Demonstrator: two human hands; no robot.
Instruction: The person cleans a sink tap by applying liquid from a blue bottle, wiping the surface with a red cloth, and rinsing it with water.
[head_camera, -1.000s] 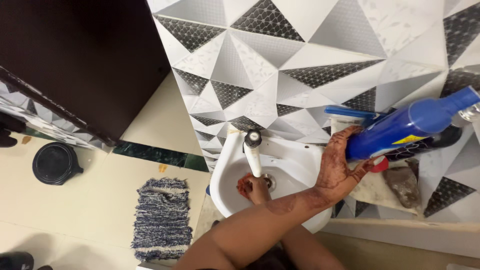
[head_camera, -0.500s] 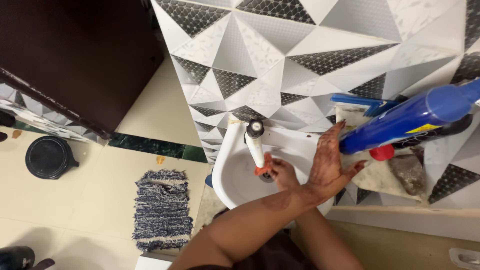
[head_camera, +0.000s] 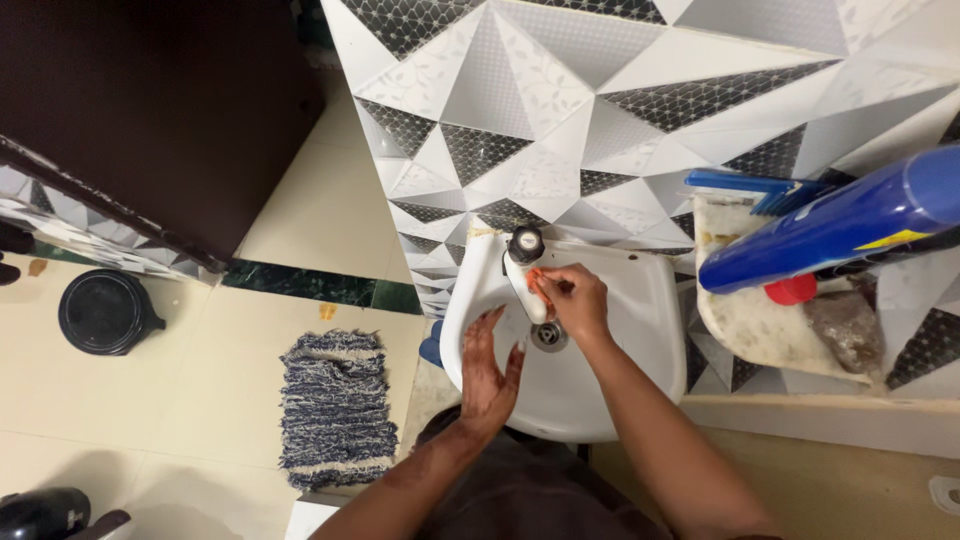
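A white wash basin (head_camera: 652, 300) hangs on the tiled wall, with a white tap (head_camera: 522, 262) topped by a black knob. My right hand (head_camera: 572, 300) has its fingers curled on the tap's spout, just above the drain (head_camera: 548, 337). My left hand (head_camera: 487, 375), stained dark brown, is spread open over the left side of the bowl and holds nothing. A big blue bottle (head_camera: 840, 225) lies tilted on the stone shelf (head_camera: 750, 335) to the right, away from both hands.
On the shelf are a blue brush (head_camera: 745, 184), a red cap (head_camera: 792, 290) and a brownish lump (head_camera: 845, 330). A blue and white rug (head_camera: 335, 410) lies on the floor to the left, beyond it a black round pot (head_camera: 105, 312) and a dark door (head_camera: 150, 100).
My left hand let go of the blue bottle and swung back across to the left side of the basin. My right hand rose from the drain up to the tap spout.
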